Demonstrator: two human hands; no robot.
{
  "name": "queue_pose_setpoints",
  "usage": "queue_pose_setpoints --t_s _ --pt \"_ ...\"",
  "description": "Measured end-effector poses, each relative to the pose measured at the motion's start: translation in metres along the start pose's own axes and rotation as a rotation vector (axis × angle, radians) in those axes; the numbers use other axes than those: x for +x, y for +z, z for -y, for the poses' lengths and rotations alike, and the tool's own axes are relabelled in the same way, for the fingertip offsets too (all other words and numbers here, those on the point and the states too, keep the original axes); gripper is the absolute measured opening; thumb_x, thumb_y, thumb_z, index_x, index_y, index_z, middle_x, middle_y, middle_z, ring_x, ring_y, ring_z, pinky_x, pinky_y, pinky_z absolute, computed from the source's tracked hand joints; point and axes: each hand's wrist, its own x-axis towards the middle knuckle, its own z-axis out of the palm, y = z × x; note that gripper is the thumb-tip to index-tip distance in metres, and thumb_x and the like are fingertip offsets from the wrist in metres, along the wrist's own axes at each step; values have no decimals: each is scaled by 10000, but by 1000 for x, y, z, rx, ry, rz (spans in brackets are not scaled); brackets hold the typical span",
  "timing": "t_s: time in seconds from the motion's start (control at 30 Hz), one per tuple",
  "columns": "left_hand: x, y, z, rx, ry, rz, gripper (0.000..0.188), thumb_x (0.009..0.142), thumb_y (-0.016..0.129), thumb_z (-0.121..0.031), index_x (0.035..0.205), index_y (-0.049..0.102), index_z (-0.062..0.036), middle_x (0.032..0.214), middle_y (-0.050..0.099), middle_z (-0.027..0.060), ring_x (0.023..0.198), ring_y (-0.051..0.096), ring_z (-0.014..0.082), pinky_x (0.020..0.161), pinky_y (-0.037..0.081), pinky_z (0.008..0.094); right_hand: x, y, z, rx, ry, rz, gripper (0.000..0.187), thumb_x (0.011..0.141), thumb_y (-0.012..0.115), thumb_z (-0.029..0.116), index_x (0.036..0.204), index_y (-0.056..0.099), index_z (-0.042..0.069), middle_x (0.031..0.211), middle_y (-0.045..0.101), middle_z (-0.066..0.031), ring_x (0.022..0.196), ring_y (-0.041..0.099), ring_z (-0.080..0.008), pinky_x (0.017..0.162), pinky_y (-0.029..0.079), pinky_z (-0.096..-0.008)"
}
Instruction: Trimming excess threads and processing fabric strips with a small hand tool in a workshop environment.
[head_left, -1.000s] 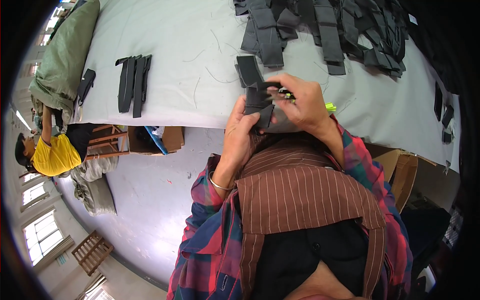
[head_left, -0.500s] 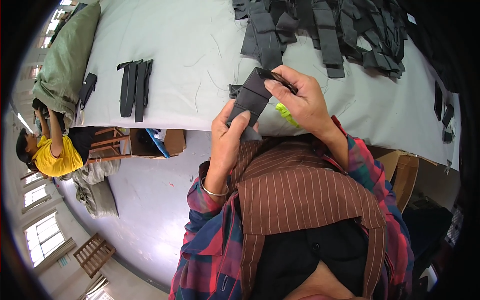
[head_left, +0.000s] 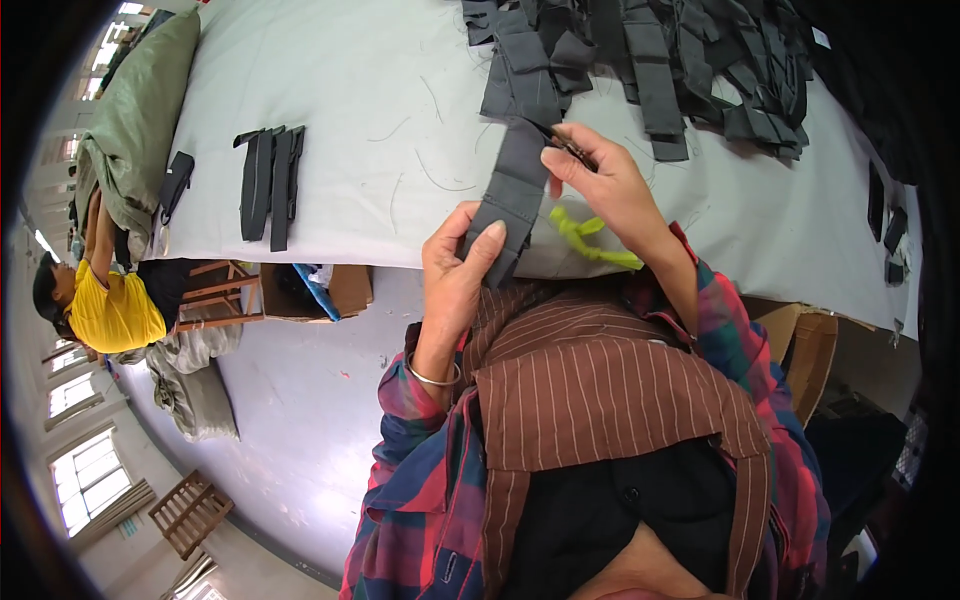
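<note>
My left hand [head_left: 457,262] is closed on a dark grey fabric strip [head_left: 512,178], thumb flat on top, just over the table's near edge. A line of stitching crosses the strip above the thumb. In my right hand [head_left: 607,180] is a pair of dark thread snips [head_left: 573,150], held between thumb and fingers. Their tip lies against the strip's upper right edge. A bright yellow-green ribbon [head_left: 590,245] hangs below that hand; where it is fastened is hidden.
A heap of dark grey strips [head_left: 660,85] lies at the far right of the pale-covered table [head_left: 340,90]. Several folded strips [head_left: 268,188] lie left, beside a green sack [head_left: 135,110]. A person in yellow [head_left: 115,300] works at the far left. Cardboard boxes [head_left: 350,290] stand below.
The strip has straightened out and shows more of its length. My right hand has shifted slightly, the snips now pointing to the strip's edge. The yellow-green ribbon has swung out to the right.
</note>
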Motion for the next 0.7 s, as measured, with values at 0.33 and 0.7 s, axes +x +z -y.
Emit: queue_pose_setpoints --t_s 0.33,0.7 --pt "8 -6 1 35 24 -89 245 876 654 -106 1078 567 0 965 617 33 843 562 66 734 467 199 -22 0 -2 -823 -513 -69 184 787 665 106 969 674 81 811 659 -44 690 587 -203 652 407 -300" --pt "7 -10 1 16 -57 -54 242 866 650 -89 1079 572 -4 981 621 42 851 575 76 739 476 209 -18 5 -8 -962 -572 -87 143 752 699 126 893 679 110 774 653 -15 686 589 -186 635 364 -311"
